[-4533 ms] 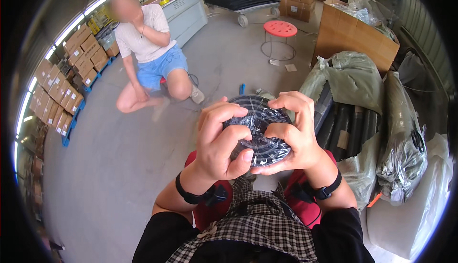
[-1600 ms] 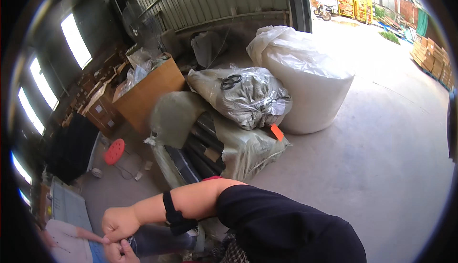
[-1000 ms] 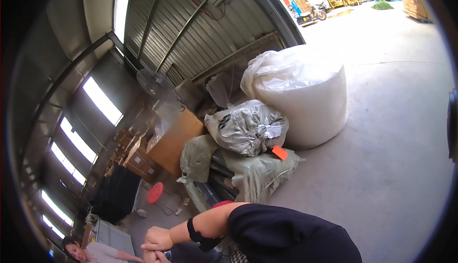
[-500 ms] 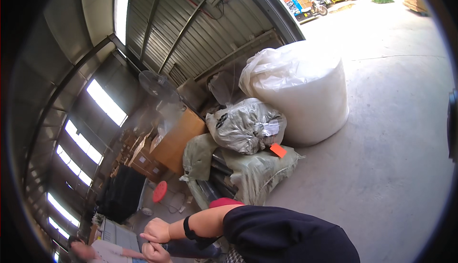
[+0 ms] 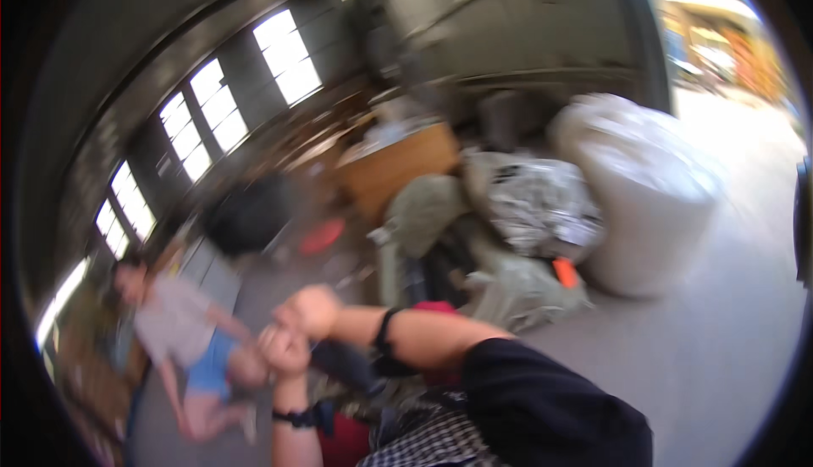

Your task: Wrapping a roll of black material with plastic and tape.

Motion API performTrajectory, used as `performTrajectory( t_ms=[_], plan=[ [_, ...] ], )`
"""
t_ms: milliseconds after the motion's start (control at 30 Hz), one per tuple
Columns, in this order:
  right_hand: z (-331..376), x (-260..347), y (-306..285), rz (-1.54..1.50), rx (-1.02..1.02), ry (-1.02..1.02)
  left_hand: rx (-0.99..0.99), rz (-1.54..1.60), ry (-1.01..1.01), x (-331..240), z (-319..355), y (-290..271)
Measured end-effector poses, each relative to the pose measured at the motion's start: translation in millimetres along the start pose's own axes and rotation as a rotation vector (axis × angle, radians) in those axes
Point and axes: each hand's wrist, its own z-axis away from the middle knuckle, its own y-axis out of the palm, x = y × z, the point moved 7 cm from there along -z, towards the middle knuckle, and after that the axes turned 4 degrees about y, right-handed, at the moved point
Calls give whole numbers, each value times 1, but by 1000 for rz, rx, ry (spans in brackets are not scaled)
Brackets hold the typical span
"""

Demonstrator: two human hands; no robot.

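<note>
My right hand (image 5: 312,310) and my left hand (image 5: 285,350) are held close together in front of me, their curled fingers touching or nearly touching. Both look closed, but motion blur hides whether something small is between the fingers. A black band (image 5: 385,331) is round my right forearm, and a black strap with a small block (image 5: 306,418) is on my left wrist. Under my arms are a checked cloth (image 5: 428,435) and something red (image 5: 345,440).
Ahead stand a white wrapped roll (image 5: 652,221), a silvery sack (image 5: 546,204) with an orange tag (image 5: 565,272), pale woven sacks (image 5: 525,293) and a cardboard box (image 5: 402,166). A red round stool (image 5: 323,236) is farther back. Another person (image 5: 182,323) is low at the left.
My view has turned left, so the sacks and roll sit farther right. My left forearm and the person at the left show more fully. My hands stay together.
</note>
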Motion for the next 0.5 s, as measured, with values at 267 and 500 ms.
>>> performTrajectory(
  t_ms=[267,500],
  plan=[
    [-33,24,11,-65,209,-230,7,128,-161,17,10,-15],
    [-60,13,23,-143,469,-224,54,173,-232,34,10,-9]
  ],
)
